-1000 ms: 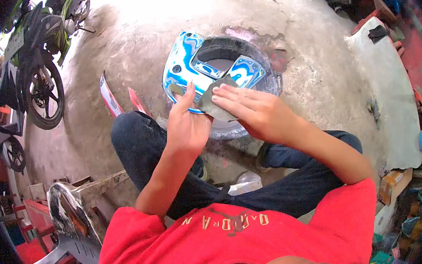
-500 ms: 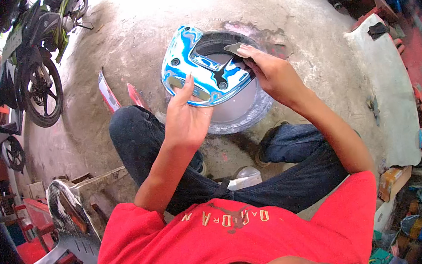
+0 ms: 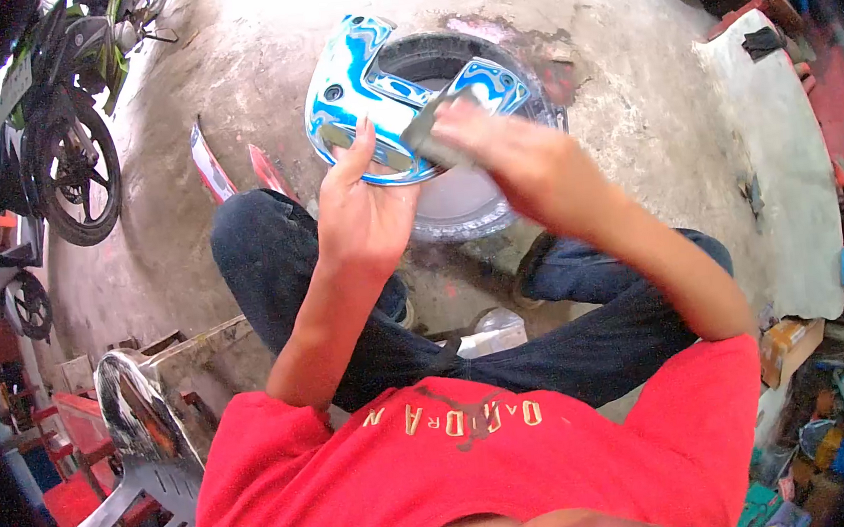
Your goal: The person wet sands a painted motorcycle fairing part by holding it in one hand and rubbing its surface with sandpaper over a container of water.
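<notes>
A curved blue and white panel (image 3: 358, 78) with swirled glossy patterns is held over a round tub with a black tyre-like rim (image 3: 419, 55). My left hand (image 3: 365, 213) grips the panel's near edge, its thumb on top and the other fingers hidden beneath. Pressed on the panel's right part is a dark grey-green sheet (image 3: 428, 140), held under the fingers of my right hand (image 3: 523, 159), which is blurred by motion. Pale liquid or a pale surface shows inside the tub.
Two red and white pieces (image 3: 211, 166) lie on the concrete floor at left. A motorcycle (image 3: 78, 173) stands beyond them. A grey plastic chair (image 3: 161, 487) is at lower left. A pale panel (image 3: 770, 173) lies at right, near a cardboard box (image 3: 789, 350).
My right hand with the sheet went to the panel's far right side, then came back across its right part. The panel tilted and now sits slightly higher in view.
</notes>
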`<state>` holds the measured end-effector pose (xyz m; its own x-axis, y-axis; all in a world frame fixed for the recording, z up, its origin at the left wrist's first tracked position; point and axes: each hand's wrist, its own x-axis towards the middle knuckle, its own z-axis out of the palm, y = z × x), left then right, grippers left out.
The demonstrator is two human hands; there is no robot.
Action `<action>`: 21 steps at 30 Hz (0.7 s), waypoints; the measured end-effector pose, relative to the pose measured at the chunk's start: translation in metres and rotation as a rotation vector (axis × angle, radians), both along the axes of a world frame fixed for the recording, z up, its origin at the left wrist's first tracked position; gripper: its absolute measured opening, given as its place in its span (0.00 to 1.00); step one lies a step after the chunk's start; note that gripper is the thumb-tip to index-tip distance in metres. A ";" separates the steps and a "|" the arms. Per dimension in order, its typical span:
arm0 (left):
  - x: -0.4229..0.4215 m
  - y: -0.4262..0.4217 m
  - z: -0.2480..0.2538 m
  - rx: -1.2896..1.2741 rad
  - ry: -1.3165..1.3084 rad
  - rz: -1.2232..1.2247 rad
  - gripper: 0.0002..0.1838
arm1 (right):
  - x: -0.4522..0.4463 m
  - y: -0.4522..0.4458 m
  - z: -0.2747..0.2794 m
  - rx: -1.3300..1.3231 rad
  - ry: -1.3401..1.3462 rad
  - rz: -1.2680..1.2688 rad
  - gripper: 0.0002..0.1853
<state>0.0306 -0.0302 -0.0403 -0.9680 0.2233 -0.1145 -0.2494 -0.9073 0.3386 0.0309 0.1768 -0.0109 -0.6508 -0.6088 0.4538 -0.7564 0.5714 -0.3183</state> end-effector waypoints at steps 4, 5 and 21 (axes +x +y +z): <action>-0.001 0.000 0.004 -0.030 -0.010 0.048 0.16 | -0.025 0.017 -0.019 -0.014 -0.009 -0.151 0.26; -0.003 0.001 0.001 -0.027 -0.002 0.055 0.17 | -0.015 0.012 -0.019 -0.020 -0.008 -0.107 0.26; -0.002 -0.002 -0.002 0.005 -0.012 0.052 0.15 | -0.037 0.015 -0.021 -0.037 -0.050 -0.214 0.26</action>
